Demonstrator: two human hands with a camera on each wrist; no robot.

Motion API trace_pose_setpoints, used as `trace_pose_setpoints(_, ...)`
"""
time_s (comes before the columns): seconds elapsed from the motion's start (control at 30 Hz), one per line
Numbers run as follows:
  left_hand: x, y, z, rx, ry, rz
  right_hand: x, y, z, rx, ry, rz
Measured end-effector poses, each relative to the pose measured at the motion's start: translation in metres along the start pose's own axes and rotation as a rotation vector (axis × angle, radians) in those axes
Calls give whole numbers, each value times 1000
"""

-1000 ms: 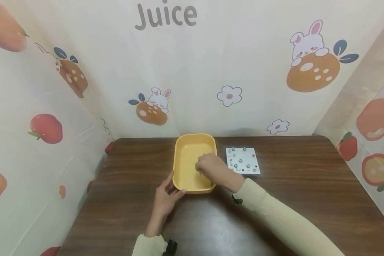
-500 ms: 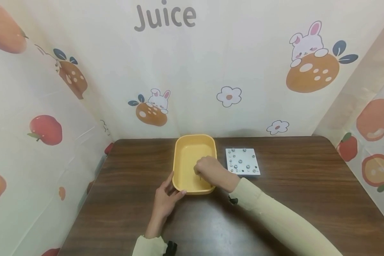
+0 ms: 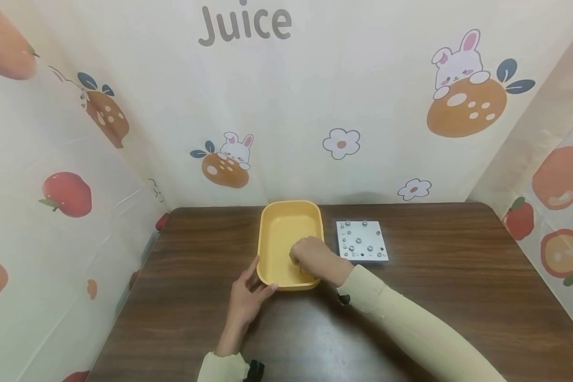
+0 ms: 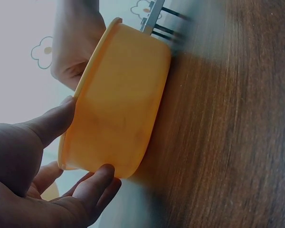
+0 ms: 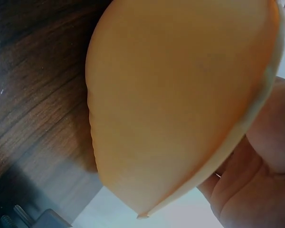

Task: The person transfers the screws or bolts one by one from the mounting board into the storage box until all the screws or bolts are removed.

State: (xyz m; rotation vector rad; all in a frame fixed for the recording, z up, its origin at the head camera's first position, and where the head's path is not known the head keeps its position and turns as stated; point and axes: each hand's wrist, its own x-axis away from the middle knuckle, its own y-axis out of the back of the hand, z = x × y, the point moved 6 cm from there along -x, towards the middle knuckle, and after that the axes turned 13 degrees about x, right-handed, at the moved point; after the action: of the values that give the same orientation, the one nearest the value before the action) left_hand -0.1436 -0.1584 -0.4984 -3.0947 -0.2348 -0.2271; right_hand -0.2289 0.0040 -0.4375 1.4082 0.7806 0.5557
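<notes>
A yellow plastic tray with rounded corners stands on the table. My left hand holds its near left corner. In the left wrist view, the thumb touches the rim and the other fingers lie against the outer wall of the tray. My right hand reaches over the right rim with its fingers curled and pointing down into the tray. From the right wrist, the tray wall covers most of those fingertips, and a tiny bright glint shows by the palm. I cannot tell what the right fingers hold.
Right of the tray is a white square board with several metal nuts or bolt heads and small dark holes. Black posts stick out beneath it. A fruit-patterned cloth stands behind the brown wooden table.
The right hand has moved slightly lower and toward the near side of the tray, its forearm shifting with it. The left hand, tray and board stay in place.
</notes>
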Motion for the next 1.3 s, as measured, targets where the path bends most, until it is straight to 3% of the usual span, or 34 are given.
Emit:
trace_pose_setpoints(0.27,1,1,1,-5,6,-3,-2,-6,-1,-15,-21,48)
trace_pose_setpoints(0.53,1,1,1,-4,5,-1,-2,-10,-1,27,-3,21)
trace_pose_setpoints(1.3,1,1,1,6,-3,4,-2,-22,-2,67,-11,43)
